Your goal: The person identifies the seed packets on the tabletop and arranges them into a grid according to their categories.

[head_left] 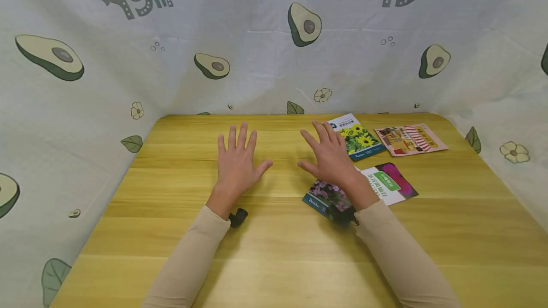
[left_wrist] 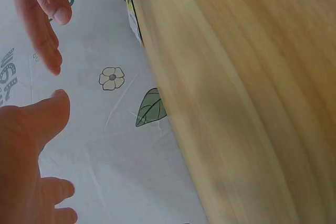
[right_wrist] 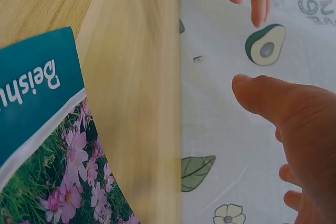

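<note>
My left hand (head_left: 237, 163) hovers over the middle of the wooden table, fingers spread and holding nothing. To its right my right hand (head_left: 329, 156) is held in the air, also spread and without anything in it. Below the right wrist lies a seed packet with pink-purple flowers (right_wrist: 79, 182), partly hidden by the forearm in the head view. Beside it rests a white packet with a magenta flower and green label (head_left: 391, 184). A packet with yellow flowers (head_left: 359, 139) lies just behind the right hand. Right of that is a pink packet with a striped awning (head_left: 411, 140).
A light wooden table (head_left: 141, 232) extends around the hands. A white cloth (head_left: 257, 80) printed with avocados, leaves and flowers hangs along its back and sides. Dark wrist camera parts (head_left: 238, 217) show below the left wrist.
</note>
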